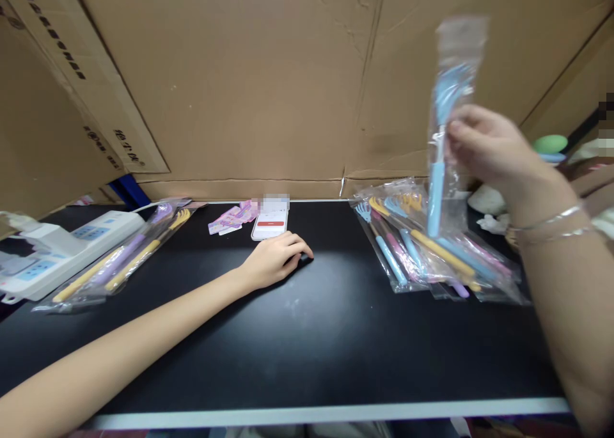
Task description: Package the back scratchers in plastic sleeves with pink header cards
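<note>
My right hand [484, 140] is raised at the right, its thumb and fingers pinching a blue back scratcher [435, 195] in a clear plastic bag. The scratcher hangs nearly upright, claw end at the top, somewhat blurred. Below it lies a pile of bagged back scratchers [417, 243] in blue, yellow, pink and purple. My left hand [275, 259] rests on the black table [307, 348], fingers loosely bent and a little apart, holding nothing. Just beyond it is a white phone [270, 224] with a lit screen.
Several bagged back scratchers [139, 246] lie at the left beside a white power strip [71, 252] with plugs in it. Small purple printed cards [233, 217] are left of the phone. Cardboard walls [259, 86] enclose the back. Another person's arm [595, 182] shows at the right edge.
</note>
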Tool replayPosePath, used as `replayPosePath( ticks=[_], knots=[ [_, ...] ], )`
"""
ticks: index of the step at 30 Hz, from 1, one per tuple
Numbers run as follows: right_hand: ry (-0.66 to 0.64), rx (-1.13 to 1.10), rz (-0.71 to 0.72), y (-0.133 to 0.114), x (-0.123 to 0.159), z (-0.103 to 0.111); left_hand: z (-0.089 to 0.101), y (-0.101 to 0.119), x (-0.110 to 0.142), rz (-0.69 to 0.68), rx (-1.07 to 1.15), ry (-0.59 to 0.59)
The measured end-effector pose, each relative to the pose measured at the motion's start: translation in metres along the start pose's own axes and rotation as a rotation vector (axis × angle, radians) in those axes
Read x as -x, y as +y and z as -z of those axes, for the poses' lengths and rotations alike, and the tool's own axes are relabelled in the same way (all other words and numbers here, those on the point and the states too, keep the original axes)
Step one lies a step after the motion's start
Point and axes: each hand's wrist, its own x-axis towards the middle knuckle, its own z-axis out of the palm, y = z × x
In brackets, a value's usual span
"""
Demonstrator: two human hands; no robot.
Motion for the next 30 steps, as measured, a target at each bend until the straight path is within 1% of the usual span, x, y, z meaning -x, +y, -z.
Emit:
replayPosePath(
  ticks=[2, 6, 8, 9, 10, 13, 15, 17, 19, 21, 23, 25, 27, 30],
  knots=[
    [-0.164, -0.076, -0.045, 0.003, -0.001, -0.026, 0.0, 0.0, 0.0, 0.001, -0.001, 0.001],
    [-0.459, -0.237, -0.177, 0.003, 0.007, -0.088, 0.0, 0.001, 0.001, -0.001, -0.011, 0.01],
    [-0.572, -0.415, -0.256, 0.0, 0.015, -0.115, 0.0, 0.002, 0.001, 0.006, -0.013, 0.013],
    [-0.624, -0.469, -0.308, -0.001, 0.02, -0.126, 0.0, 0.002, 0.001, 0.013, -0.013, 0.016],
    [-0.647, -0.506, -0.345, -0.003, 0.024, -0.136, 0.0, 0.002, 0.002, 0.022, -0.012, 0.022],
    [-0.644, -0.536, -0.413, -0.005, 0.037, -0.156, -0.001, 0.0, 0.002, 0.067, -0.016, 0.049],
    [-0.676, -0.539, -0.433, -0.005, 0.045, -0.166, -0.002, 0.0, 0.002, 0.082, -0.036, 0.079],
    [-0.71, -0.528, -0.441, -0.003, 0.051, -0.175, -0.002, 0.001, 0.002, 0.055, -0.073, 0.11],
    [-0.667, -0.465, -0.399, -0.001, 0.056, -0.184, -0.002, 0.002, 0.001, 0.005, -0.121, 0.127],
    [-0.581, -0.32, -0.278, 0.001, 0.06, -0.19, -0.001, 0.004, 0.001, -0.034, -0.162, 0.126],
    [-0.5, -0.099, -0.13, -0.001, 0.065, -0.193, -0.001, 0.005, 0.001, -0.051, -0.184, 0.112],
    [-0.443, 0.146, -0.019, -0.006, 0.071, -0.193, -0.002, 0.005, 0.001, -0.064, -0.177, 0.097],
    [-0.421, 0.346, 0.039, -0.013, 0.076, -0.192, -0.002, 0.004, 0.001, -0.071, -0.156, 0.09],
    [-0.431, 0.485, 0.086, -0.022, 0.081, -0.192, -0.002, 0.004, 0.001, -0.069, -0.126, 0.087]
  ],
)
